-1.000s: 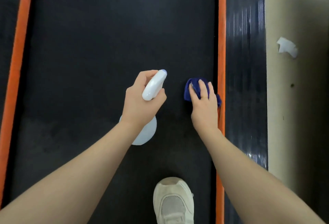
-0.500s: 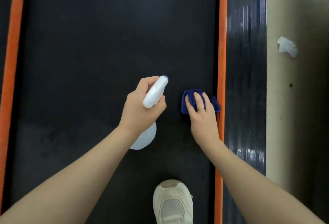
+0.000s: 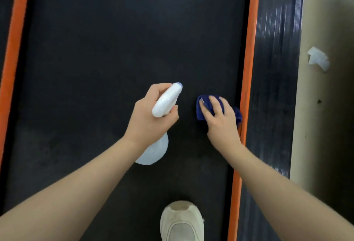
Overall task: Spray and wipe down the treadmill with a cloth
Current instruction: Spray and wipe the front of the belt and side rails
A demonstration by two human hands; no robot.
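The black treadmill belt (image 3: 105,49) fills most of the view, bordered by orange strips (image 3: 249,49) on both sides. My left hand (image 3: 151,118) grips a white spray bottle (image 3: 165,101) by its head, nozzle pointing away from me; its translucent body hangs below my wrist. My right hand (image 3: 220,120) presses a dark blue cloth (image 3: 203,106) flat against the belt with fingers spread, close to the right orange strip. Most of the cloth is hidden under my hand.
A black ribbed side rail (image 3: 275,68) runs along the right of the belt. Beyond it lies a pale floor (image 3: 325,125) with a scrap of white paper (image 3: 317,58). My pale sneaker (image 3: 182,221) stands on the belt at the bottom.
My right hand has slid the cloth towards me along the right edge of the belt, then nudged it a little leftwards. My left hand with the bottle has drifted slightly downwards in view.
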